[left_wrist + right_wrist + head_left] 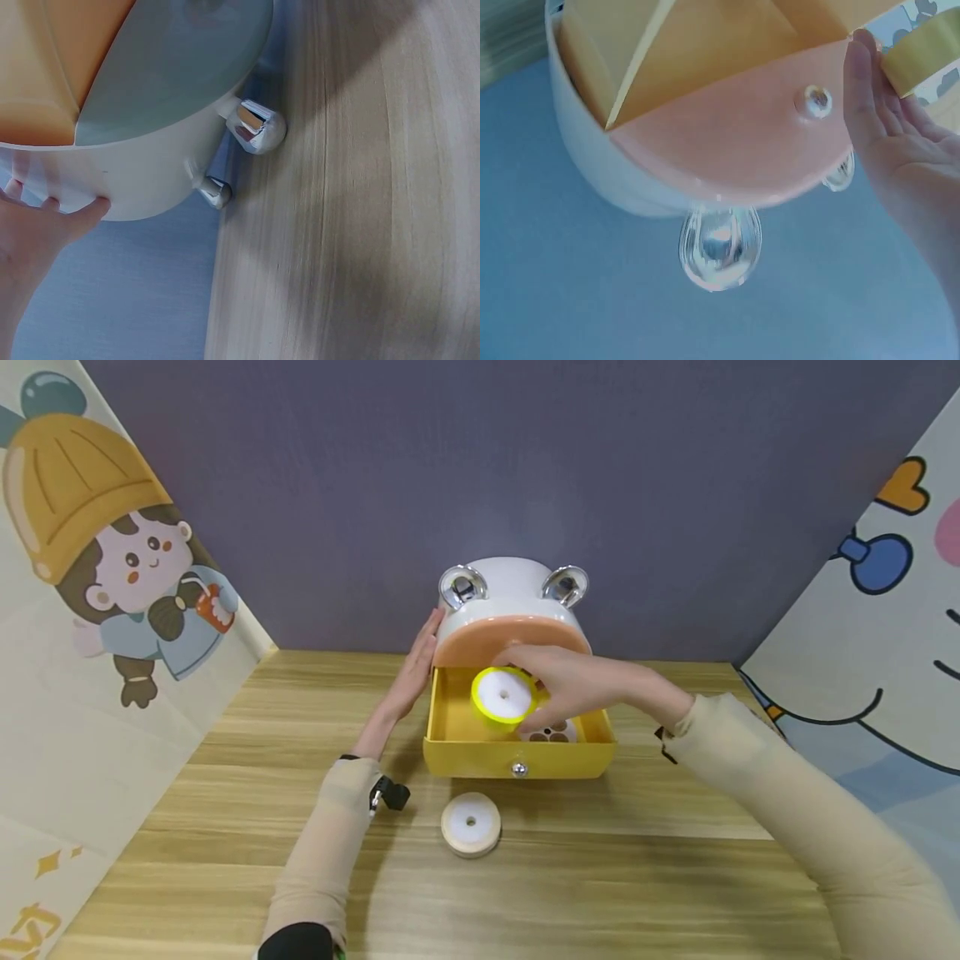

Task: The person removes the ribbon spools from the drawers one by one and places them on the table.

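Note:
A white rounded cabinet [504, 578] stands against the back wall with its yellow drawer [480, 758] pulled out. My right hand [577, 683] grips a roll of yellow tape [501, 708] over the drawer, thumb on the near side and fingers on the far side. Beneath that hand, a white disc with brown circles [561, 732] lies in the drawer, partly covered. My left hand [412, 675] rests straight fingers along the cabinet's left side; the left wrist view shows its fingertips [96, 210] against the white wall.
A cream tape roll [471, 823] lies flat on the wooden table [600, 877] in front of the drawer. Silver ears [566, 586] stick out from the cabinet top, and silver feet [256, 127] hold it up. Printed panels [52, 727] flank the table.

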A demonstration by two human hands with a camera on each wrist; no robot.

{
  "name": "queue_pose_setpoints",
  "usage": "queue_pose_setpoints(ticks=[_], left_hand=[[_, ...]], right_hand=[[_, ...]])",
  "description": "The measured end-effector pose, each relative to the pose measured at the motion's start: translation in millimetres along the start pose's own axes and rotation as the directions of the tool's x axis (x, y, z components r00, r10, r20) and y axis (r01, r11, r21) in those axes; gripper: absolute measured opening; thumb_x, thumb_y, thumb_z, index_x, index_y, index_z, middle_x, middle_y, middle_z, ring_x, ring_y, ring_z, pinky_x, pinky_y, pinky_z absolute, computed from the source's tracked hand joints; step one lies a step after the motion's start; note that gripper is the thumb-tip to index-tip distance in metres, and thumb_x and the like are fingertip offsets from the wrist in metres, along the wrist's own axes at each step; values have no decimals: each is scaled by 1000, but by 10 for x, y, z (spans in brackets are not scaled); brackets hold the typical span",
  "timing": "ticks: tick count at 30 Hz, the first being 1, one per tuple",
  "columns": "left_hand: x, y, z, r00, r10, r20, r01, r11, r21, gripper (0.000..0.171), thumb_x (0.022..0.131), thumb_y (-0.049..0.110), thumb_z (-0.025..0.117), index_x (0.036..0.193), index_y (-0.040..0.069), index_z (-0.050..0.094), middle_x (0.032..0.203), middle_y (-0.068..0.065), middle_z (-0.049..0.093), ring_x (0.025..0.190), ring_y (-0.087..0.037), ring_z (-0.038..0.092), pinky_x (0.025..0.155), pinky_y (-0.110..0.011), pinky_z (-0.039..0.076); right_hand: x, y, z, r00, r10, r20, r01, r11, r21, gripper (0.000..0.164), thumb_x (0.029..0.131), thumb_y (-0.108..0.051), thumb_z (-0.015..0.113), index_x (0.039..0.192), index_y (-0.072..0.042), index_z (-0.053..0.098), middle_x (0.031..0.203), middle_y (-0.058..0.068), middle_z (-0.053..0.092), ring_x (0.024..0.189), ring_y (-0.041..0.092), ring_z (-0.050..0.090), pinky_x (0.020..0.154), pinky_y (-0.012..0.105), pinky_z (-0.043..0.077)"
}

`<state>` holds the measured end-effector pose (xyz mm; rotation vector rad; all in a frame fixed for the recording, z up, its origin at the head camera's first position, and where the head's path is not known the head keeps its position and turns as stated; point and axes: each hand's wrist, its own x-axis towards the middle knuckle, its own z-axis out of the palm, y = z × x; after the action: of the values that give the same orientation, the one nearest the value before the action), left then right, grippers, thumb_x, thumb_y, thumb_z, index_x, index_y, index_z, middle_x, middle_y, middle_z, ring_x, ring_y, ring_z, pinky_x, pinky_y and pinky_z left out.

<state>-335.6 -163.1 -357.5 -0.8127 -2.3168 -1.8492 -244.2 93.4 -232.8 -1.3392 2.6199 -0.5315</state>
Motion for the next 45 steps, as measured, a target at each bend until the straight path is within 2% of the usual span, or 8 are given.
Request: queue_pose_setpoints(ticks=[4,9,10,22,29,35,39,45], left_hand=[[20,-43,-4,1000,-8,-6,8,1000,17,51,110,26,21,160,23,16,170,-6,2,157,-23,0,126,-57,1],[6,-34,-13,1000,-13,-6,13,1000,24,51,110,26,21,160,23,16,170,-7,3,157,-23,0,126,-57,1],[-13,17,-16,1000,-19,-1,19,1000,22,51,110,24,21,160,20,15,170,-8,2,157,-25,-1,126,-57,1],[-28,2,-40,1000,-9,1,9,1000,20,52,109,25,20,161,20,13,170,-8,0,157,-28,-2,124,-62,1],[-35,1,-23,1000,-21,4,21,1000,17,52,109,28,20,161,23,13,170,-5,0,157,-27,-2,124,-62,1],[-32,8,-11,1000,-28,-7,29,999,24,52,109,27,20,161,24,14,170,-3,1,157,-27,-1,124,-62,2],[-33,9,3,1000,-29,-8,29,999,28,52,109,27,19,161,24,14,170,-5,1,157,-27,-1,123,-63,2],[-36,29,14,1000,-30,-1,30,999,19,52,110,27,19,161,23,14,170,-5,1,157,-27,-1,124,-61,2]], right_hand=[[-192,-35,-13,1000,5,-11,-5,1000,-5,67,75,-24,85,131,-9,53,121,-2,60,104,12,56,93,35,51],[-413,-154,25,999,-15,-35,16,999,29,66,77,-21,84,133,-12,51,126,-6,58,110,9,54,97,33,50],[-452,-180,42,999,-27,-41,29,999,36,65,77,-21,84,133,-13,51,126,-7,58,111,9,53,97,32,49],[-896,-385,291,993,-77,-92,71,995,-67,68,79,-30,84,136,-21,48,130,-13,55,111,5,56,95,29,53],[-1128,-352,507,984,-117,-134,111,993,-50,65,81,-33,82,136,-23,49,127,-16,56,110,3,57,94,26,53],[-1250,-251,827,994,-38,-100,40,999,20,63,84,-40,79,137,-27,49,128,-19,54,111,0,55,93,24,52],[-1287,-173,1090,996,-12,-85,16,999,43,66,81,-37,81,137,-22,50,128,-15,57,111,2,57,93,26,53],[-1296,-46,1380,996,73,-55,-70,996,64,73,77,-36,83,139,-14,50,132,-8,59,116,9,59,95,33,55]])
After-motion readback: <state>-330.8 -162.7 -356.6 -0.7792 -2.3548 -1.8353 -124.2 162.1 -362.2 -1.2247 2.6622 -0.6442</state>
